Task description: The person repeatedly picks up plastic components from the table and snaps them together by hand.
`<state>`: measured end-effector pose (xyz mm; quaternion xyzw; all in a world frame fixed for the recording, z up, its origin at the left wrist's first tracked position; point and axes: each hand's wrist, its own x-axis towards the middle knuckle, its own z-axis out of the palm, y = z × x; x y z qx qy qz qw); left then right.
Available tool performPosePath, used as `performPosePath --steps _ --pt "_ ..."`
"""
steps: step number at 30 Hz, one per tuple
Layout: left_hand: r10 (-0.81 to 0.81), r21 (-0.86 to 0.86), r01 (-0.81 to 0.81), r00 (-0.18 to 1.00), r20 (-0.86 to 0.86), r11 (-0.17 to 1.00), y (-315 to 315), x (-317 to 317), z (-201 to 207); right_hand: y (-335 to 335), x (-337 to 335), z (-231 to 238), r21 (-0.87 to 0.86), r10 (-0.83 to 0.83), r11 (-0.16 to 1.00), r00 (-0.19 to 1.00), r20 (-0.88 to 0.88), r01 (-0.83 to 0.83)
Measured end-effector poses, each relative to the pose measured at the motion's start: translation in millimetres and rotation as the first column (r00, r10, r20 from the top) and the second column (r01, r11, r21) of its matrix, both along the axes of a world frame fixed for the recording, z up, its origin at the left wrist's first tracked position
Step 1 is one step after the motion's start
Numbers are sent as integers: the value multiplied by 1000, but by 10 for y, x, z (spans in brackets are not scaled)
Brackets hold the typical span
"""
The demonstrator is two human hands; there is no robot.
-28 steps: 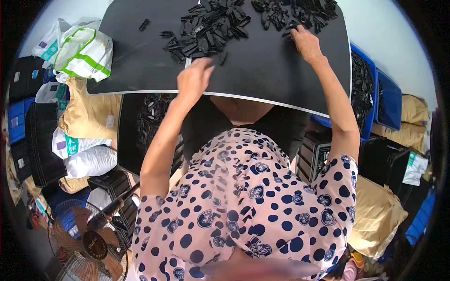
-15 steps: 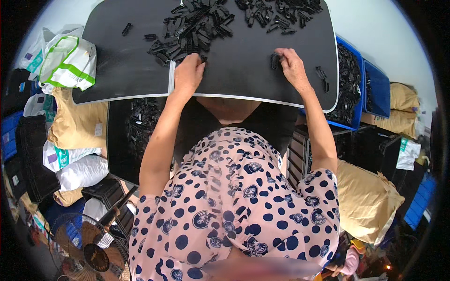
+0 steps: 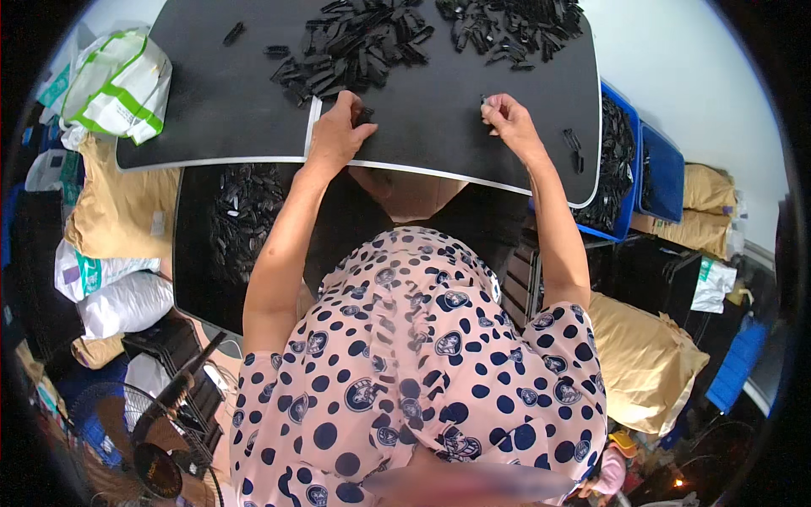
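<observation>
My left hand [image 3: 336, 135] is curled at the near edge of a large heap of small oblong black plastic pieces [image 3: 372, 46]. A small black piece [image 3: 366, 115] shows between its thumb and fingers; the rest of the grip is hidden. Farther right, my right hand [image 3: 513, 124] pinches another dark piece [image 3: 487, 103] just over the black tabletop [image 3: 431, 127], with only its ends showing past the fingertips. Beyond that hand lies a second heap of the same pieces [image 3: 511, 29]. A pair of loose pieces [image 3: 574, 150] rests near the right edge.
Blue bins, the nearer one [image 3: 627, 203] filled with black pieces, stand right of the table. A white-and-green bag [image 3: 118, 89] is at the left. Below the table edge lie more pieces [image 3: 245, 211]. Brown sacks [image 3: 638, 359] and a fan [image 3: 156, 460] stand around me.
My right hand has turned and shifted slightly left, and the piece in it now shows less. My left thumb has spread a little from the fingers. The whole view has shifted slightly.
</observation>
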<state>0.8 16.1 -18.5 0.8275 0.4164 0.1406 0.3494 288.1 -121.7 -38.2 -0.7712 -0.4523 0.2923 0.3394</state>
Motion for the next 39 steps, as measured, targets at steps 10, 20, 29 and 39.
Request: performPosePath --steps 10,20,29,39 --pt "-70 -111 114 938 340 987 -269 -109 -379 190 -955 271 16 34 999 507 -862 -40" --pt "-119 35 115 907 404 993 -406 -98 -77 247 -1165 279 77 136 987 488 -862 -138" --pt "-199 116 169 917 344 979 -467 -105 91 187 -1074 257 76 144 981 411 -900 -177" --pt "-165 42 160 914 370 986 -602 -150 301 109 -1087 456 19 121 973 435 -892 -230"
